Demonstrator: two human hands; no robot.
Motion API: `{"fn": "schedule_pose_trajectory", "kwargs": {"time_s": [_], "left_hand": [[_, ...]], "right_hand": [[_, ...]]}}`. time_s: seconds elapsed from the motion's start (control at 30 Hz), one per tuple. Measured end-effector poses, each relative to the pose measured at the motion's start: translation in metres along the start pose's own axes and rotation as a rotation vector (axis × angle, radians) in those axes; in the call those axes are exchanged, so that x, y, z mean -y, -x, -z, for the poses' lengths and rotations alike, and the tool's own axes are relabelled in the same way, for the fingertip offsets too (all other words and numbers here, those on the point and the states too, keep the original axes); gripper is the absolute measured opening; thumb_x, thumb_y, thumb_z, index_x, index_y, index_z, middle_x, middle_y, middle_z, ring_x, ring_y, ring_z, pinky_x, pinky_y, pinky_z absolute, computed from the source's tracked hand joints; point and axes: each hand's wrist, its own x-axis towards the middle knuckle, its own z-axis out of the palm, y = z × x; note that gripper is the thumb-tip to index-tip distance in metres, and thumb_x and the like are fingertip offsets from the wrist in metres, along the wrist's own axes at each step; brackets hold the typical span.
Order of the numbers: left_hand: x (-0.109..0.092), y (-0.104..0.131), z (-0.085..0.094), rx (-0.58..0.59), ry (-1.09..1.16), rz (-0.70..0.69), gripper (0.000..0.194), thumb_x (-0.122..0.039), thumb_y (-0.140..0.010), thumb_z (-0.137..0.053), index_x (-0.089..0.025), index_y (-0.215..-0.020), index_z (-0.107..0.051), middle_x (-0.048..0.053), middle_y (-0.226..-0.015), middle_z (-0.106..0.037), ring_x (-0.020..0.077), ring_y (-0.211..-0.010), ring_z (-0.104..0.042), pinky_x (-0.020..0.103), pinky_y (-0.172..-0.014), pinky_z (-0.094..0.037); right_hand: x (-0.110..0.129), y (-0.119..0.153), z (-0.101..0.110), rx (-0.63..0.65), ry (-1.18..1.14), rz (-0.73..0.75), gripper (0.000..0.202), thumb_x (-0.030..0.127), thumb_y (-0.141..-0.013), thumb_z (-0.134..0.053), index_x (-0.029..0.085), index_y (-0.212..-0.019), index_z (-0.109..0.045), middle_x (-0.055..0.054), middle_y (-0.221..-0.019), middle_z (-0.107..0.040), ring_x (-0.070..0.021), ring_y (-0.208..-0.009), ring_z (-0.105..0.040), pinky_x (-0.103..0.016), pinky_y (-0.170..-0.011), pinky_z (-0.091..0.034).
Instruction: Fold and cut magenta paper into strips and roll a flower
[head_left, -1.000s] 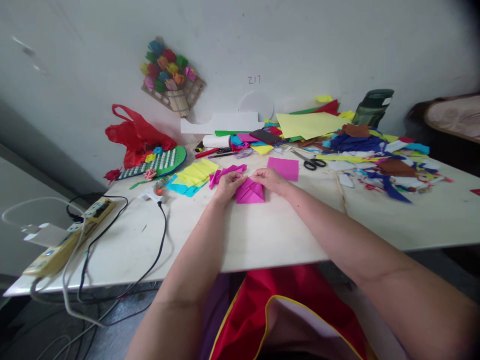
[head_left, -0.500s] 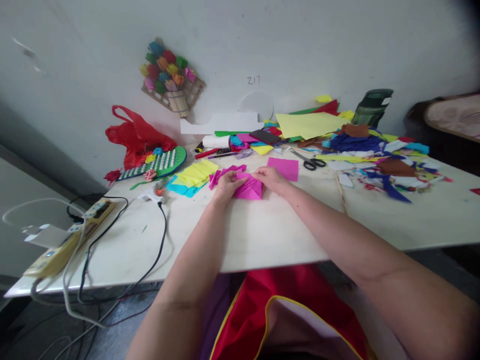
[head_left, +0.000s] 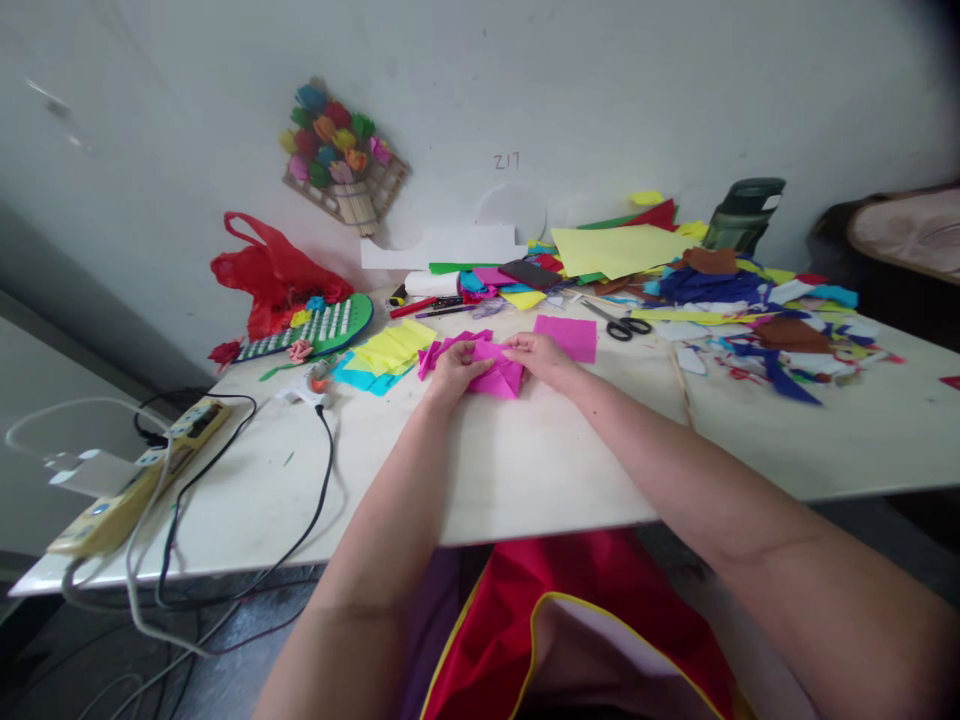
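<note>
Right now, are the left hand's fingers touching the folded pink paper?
Touching. The head view shows the left hand at the left side of the folded pink paper, its thumb lying over it with no gap showing.

Magenta ppr (head_left: pixel 498 380) is part-folded w/ creases, held btwn fingers (head_left: pixel 526 343)

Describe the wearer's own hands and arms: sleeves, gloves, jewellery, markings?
Left hand and right hand are bare: no gloves. No sleeves, watch or bracelet show on the left arm or right arm; rings are too small to tell. One small dark spot marks the right forearm. Yellow-edged red cloth covers the lap.
</note>
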Motion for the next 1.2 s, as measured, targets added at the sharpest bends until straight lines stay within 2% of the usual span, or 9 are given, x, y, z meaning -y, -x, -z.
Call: {"fn": "schedule_pose_trajectory", "kwargs": {"time_s": [0.13,0.23,0.4,0.47,0.67,0.77,0.97,1.1,1.2], "left_hand": [[-0.004,0.002,-0.001,0.085,0.139,0.020,0.064,-0.025,-0.050,-0.082,-0.013,-0.106,-0.054,0.002,-0.074,-0.067,0.0142,-0.067,-0.063,0.029,-0.067,-0.051],[-0.004,0.003,-0.001,0.086,0.169,0.019,0.064,-0.024,-0.051,-0.082,-0.013,-0.108,-0.053,0.003,-0.077,-0.068,0.0153,-0.069,-0.065,0.030,-0.071,-0.051],[-0.004,0.004,0.000,0.078,0.157,0.007,0.064,-0.023,-0.052,-0.082,-0.013,-0.108,-0.054,0.004,-0.079,-0.069,0.0153,-0.070,-0.065,0.029,-0.069,-0.051],[-0.003,0.003,0.000,0.083,0.149,0.004,0.064,-0.023,-0.052,-0.081,-0.013,-0.108,-0.054,0.004,-0.079,-0.069,0.0153,-0.070,-0.065,0.029,-0.069,-0.051],[-0.002,0.003,-0.001,0.098,0.110,0.005,0.058,-0.028,-0.051,-0.081,-0.012,-0.102,-0.060,0.005,-0.080,-0.068,0.0155,-0.070,-0.063,0.029,-0.068,-0.049],[-0.003,0.004,0.000,0.138,0.085,-0.010,0.047,-0.032,-0.054,-0.079,-0.012,-0.093,-0.063,0.003,-0.078,-0.067,0.0127,-0.065,-0.060,0.025,-0.062,-0.047],[-0.003,0.004,0.002,0.177,-0.081,0.018,0.039,-0.037,-0.057,-0.077,-0.013,-0.084,-0.062,-0.002,-0.061,-0.057,0.0052,-0.043,-0.043,0.019,-0.040,-0.030],[-0.003,0.004,-0.002,0.138,-0.324,-0.073,0.037,-0.044,-0.063,-0.071,-0.013,-0.083,-0.064,-0.001,-0.061,-0.055,0.0079,-0.049,-0.046,0.020,-0.043,-0.031],[-0.006,0.005,-0.003,0.052,-0.546,-0.165,0.042,-0.048,-0.069,-0.065,-0.014,-0.094,-0.065,0.002,-0.068,-0.060,0.0125,-0.061,-0.054,0.022,-0.051,-0.039]], "right_hand": [[-0.004,-0.004,0.001,-0.015,-0.005,0.039,0.021,0.022,-0.072,-0.063,0.015,-0.092,-0.063,0.001,-0.062,-0.063,-0.0091,-0.047,-0.052,-0.022,-0.045,-0.040],[-0.007,-0.007,0.002,-0.029,0.001,0.070,0.026,0.022,-0.073,-0.061,0.014,-0.098,-0.064,-0.003,-0.073,-0.066,-0.0104,-0.056,-0.055,-0.023,-0.054,-0.043],[-0.008,-0.006,0.006,-0.022,0.067,0.197,0.028,0.036,-0.076,-0.057,0.013,-0.090,-0.066,-0.004,-0.081,-0.067,-0.0140,-0.074,-0.058,-0.025,-0.067,-0.044],[-0.007,-0.005,0.007,-0.012,0.072,0.199,0.031,0.041,-0.075,-0.058,0.014,-0.086,-0.067,-0.003,-0.079,-0.067,-0.0143,-0.072,-0.058,-0.025,-0.065,-0.044],[-0.004,-0.002,0.004,0.002,0.032,-0.009,0.022,0.034,-0.066,-0.069,0.015,-0.076,-0.063,0.000,-0.057,-0.060,-0.0120,-0.045,-0.051,-0.025,-0.046,-0.041],[-0.004,-0.002,0.005,0.017,0.050,0.007,0.018,0.032,-0.068,-0.066,0.015,-0.071,-0.062,0.001,-0.054,-0.058,-0.0113,-0.046,-0.050,-0.024,-0.046,-0.040],[-0.011,-0.009,0.011,0.035,0.248,0.131,0.014,0.028,-0.066,-0.062,0.014,-0.069,-0.064,0.002,-0.060,-0.059,-0.0106,-0.056,-0.050,-0.022,-0.052,-0.038],[-0.014,-0.014,0.012,0.022,0.534,0.175,0.012,0.025,-0.068,-0.062,0.014,-0.070,-0.067,0.000,-0.066,-0.063,-0.0124,-0.062,-0.054,-0.023,-0.057,-0.038],[-0.014,-0.014,0.011,0.016,0.733,0.167,0.012,0.025,-0.070,-0.061,0.016,-0.074,-0.069,-0.001,-0.069,-0.066,-0.0133,-0.065,-0.056,-0.023,-0.057,-0.037]]}}
